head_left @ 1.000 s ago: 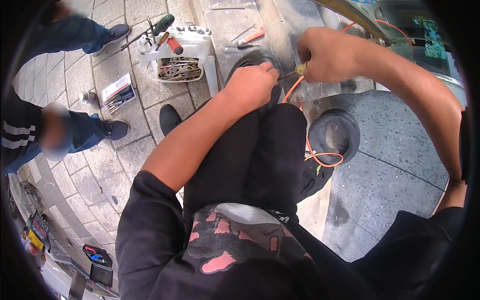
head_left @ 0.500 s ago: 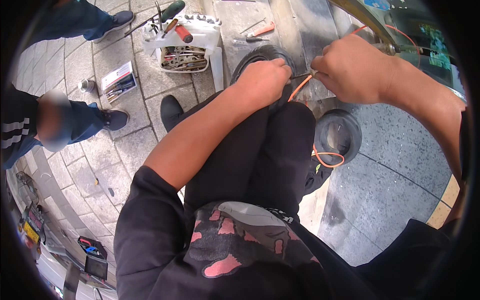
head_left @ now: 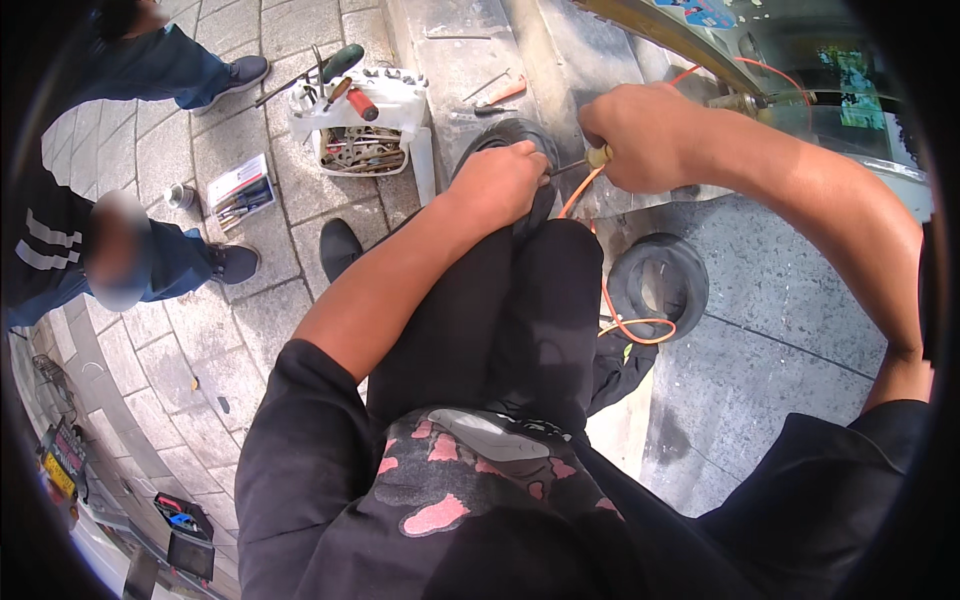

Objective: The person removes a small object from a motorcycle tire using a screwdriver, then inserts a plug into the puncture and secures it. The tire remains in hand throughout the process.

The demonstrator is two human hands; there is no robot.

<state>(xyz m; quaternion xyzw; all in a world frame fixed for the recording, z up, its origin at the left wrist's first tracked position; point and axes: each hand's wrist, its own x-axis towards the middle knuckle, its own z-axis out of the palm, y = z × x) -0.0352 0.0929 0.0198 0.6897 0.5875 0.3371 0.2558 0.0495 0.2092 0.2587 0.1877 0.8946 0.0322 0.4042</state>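
Observation:
My left hand (head_left: 500,180) grips the rim of a small black rubber tyre (head_left: 505,135) held on my knees. My right hand (head_left: 640,135) is closed around a screwdriver with a yellow handle (head_left: 598,156); its thin shaft points left toward the tyre beside my left hand. An orange tube (head_left: 600,270) runs down from under my right hand and loops by a second black tyre (head_left: 655,285) lying on the grey stone slab. My black trousers (head_left: 510,320) fill the middle of the view.
A white tub of tools (head_left: 360,125) stands on the paving ahead-left, with a small open tool case (head_left: 238,188) and a tin (head_left: 180,195) nearby. Two people's legs and shoes (head_left: 235,262) stand at left. A vehicle's metal frame (head_left: 690,45) crosses the top right.
My right hand with the screwdriver has moved left and down toward the tyre. My left hand keeps its hold on the tyre's rim.

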